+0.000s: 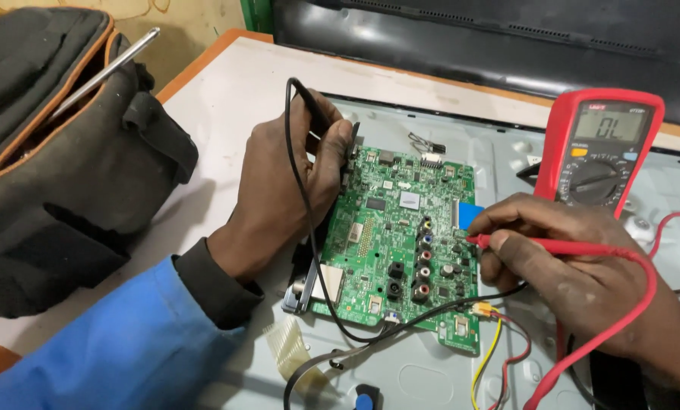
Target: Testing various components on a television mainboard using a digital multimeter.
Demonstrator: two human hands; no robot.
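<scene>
The left hand (290, 178) grips a black probe (317, 114) at the green circuit board's (400, 250) top-left corner. The right hand (567, 266) pinches a red probe (552, 246) on its right edge. The board lies on a grey metal panel (423, 372) on the counter (226, 91).

Head camera looks steeply down, close over the circuit board (404, 247).

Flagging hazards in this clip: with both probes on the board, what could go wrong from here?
1. The red probe in the right hand sits among tightly packed parts on the green circuit board; a slip might bridge neighbouring contacts.
2. The black lead from the left hand loops across the board and could snag.
3. The multimeter leans upright beside the red lead; a tug might topple it.
</scene>
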